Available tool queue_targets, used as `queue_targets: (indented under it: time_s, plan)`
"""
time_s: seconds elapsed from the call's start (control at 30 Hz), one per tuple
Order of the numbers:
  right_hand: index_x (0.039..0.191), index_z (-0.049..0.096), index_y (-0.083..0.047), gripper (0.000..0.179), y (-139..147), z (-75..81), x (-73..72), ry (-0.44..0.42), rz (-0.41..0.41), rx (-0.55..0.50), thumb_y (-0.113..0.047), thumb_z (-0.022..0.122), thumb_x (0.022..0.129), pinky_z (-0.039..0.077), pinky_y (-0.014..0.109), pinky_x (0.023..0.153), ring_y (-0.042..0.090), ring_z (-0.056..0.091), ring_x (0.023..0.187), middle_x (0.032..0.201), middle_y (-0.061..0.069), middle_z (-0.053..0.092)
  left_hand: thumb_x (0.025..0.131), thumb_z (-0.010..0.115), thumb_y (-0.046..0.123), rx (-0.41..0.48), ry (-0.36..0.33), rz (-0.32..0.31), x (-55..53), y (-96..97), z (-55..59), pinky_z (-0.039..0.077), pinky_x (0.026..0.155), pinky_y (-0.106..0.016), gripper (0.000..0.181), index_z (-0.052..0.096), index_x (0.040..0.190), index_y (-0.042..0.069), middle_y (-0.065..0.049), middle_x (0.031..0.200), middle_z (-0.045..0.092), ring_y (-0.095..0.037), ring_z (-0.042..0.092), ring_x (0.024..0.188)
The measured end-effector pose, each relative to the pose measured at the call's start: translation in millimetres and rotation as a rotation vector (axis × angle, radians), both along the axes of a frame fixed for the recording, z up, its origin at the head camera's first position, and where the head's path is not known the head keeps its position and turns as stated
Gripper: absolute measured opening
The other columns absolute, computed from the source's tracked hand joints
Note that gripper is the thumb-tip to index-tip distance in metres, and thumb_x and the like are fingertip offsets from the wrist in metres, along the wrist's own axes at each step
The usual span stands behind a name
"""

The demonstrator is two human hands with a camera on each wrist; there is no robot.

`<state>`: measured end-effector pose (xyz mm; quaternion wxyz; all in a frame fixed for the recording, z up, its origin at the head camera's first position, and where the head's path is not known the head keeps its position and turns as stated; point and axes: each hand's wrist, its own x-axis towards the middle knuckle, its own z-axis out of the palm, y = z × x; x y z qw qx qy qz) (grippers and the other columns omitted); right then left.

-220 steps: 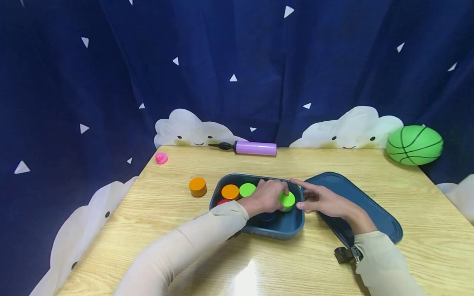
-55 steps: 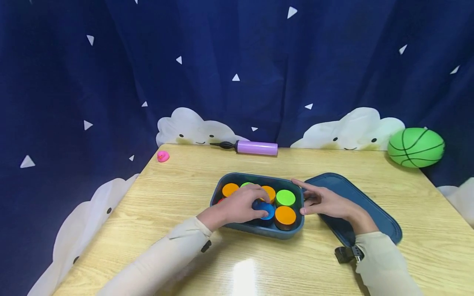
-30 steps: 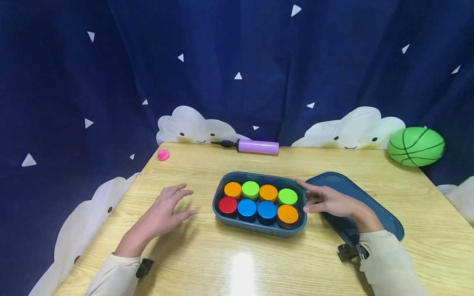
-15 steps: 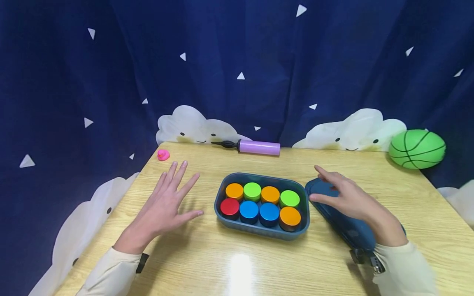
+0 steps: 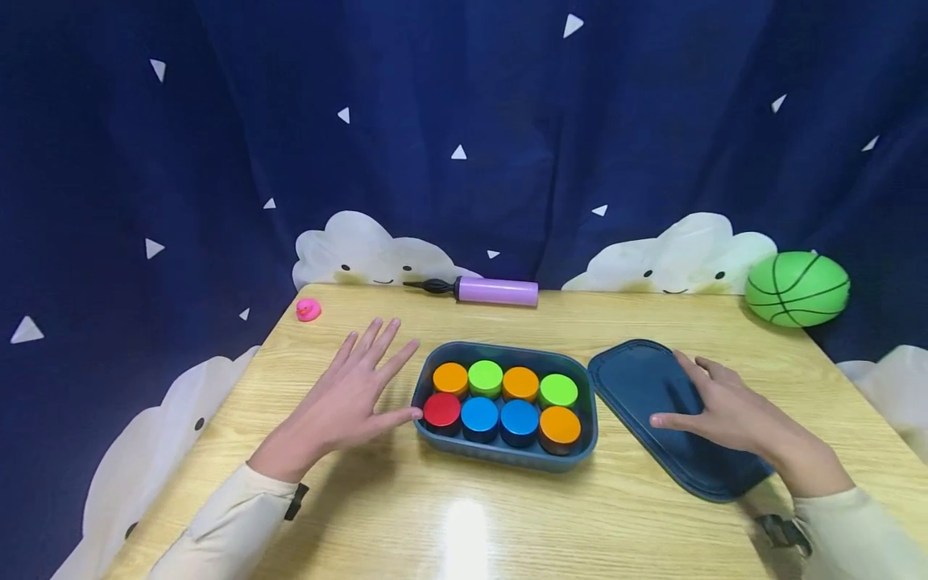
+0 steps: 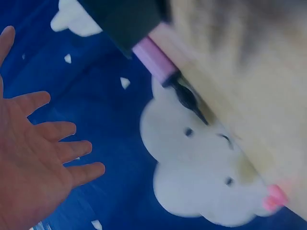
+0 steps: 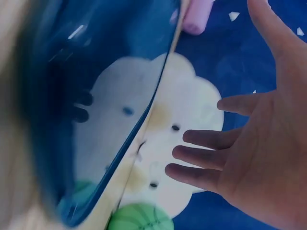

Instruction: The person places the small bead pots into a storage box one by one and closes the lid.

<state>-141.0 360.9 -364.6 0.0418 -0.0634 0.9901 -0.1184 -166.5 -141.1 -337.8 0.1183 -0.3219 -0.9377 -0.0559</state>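
A dark blue open box (image 5: 500,459) holds several round blocks in two rows. Orange (image 5: 451,377), green (image 5: 485,377), orange and green tops line the back row; red (image 5: 441,412), blue (image 5: 479,416), blue and orange the front. My left hand (image 5: 341,407) is spread palm down left of the box, thumb tip by its left rim; whether it touches is unclear. The matching lid (image 5: 638,391) lies flat right of the box. Over it hovers my right hand (image 5: 747,419), fingers extended and holding nothing. Both wrist views show bare palms, left (image 6: 38,167) and right (image 7: 268,148).
A purple hand pump (image 5: 497,292) with a black nozzle lies along the table's back edge. The pink rubber duck (image 5: 308,310) sits at the back left corner, and a green ball (image 5: 797,288) at the back right. A blue curtain (image 5: 464,97) hangs behind the wooden table.
The orange block once left of the box is now inside, with the other blocks. My left hand came out of the box; my right hand left its right end and moved rightward over the lid.
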Motion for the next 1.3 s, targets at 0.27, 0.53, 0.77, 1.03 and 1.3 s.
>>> queue_targets:
  time_s: [0.27,0.53,0.77,1.03,1.3]
  plan:
    - [0.159,0.003,0.004,0.114,50.4,-1.6,35.3,-0.036,-0.079,-0.046,-0.061,0.066,0.089,0.030,0.079,0.095,0.069,0.024,0.131,0.150,0.049,0.018,0.092,0.052,0.072,-0.120,-0.117,-0.187,-37.2,91.3,33.7,0.015,0.123,-0.060,0.086,0.027,0.161,0.026,-0.012,0.170,0.014,-0.037,0.014,0.156]
    - [0.161,-0.005,-0.002,0.103,59.8,-11.2,77.2,0.012,-0.150,-0.170,-0.052,0.060,0.097,0.026,0.080,0.096,0.069,0.020,0.135,0.153,0.047,0.014,0.093,0.044,0.074,-0.127,-0.287,-0.296,-60.3,183.6,59.7,0.015,0.125,-0.054,0.085,0.019,0.162,0.031,-0.005,0.171,0.009,-0.032,0.013,0.157]
    - [0.157,-0.013,0.003,0.094,43.6,-18.0,90.5,0.005,-0.158,-0.358,-0.043,0.050,0.105,0.012,0.081,0.105,0.069,0.006,0.140,0.155,0.048,0.000,0.096,0.044,0.070,0.019,-0.657,-0.314,-82.7,242.1,47.1,0.021,0.126,-0.048,0.082,0.018,0.162,0.028,-0.001,0.171,0.014,-0.024,0.020,0.156]
    - [0.151,-0.023,0.010,0.091,14.1,-16.2,91.8,-0.115,-0.227,-0.503,-0.048,0.034,0.108,0.002,0.081,0.106,0.067,-0.010,0.140,0.154,0.045,-0.017,0.093,0.040,0.076,0.052,-0.854,-0.172,-103.8,285.0,13.5,0.018,0.126,-0.050,0.087,0.020,0.162,0.027,0.002,0.169,0.022,-0.023,0.021,0.156]
    - [0.150,-0.022,0.012,0.097,-7.4,-14.4,87.6,-0.172,-0.276,-0.537,-0.053,0.036,0.106,0.003,0.078,0.110,0.063,-0.011,0.144,0.157,0.042,-0.016,0.089,0.040,0.082,0.039,-0.991,-0.049,-109.4,303.8,-1.6,0.026,0.123,-0.049,0.096,0.019,0.163,0.024,0.000,0.169,0.021,-0.022,0.024,0.154]
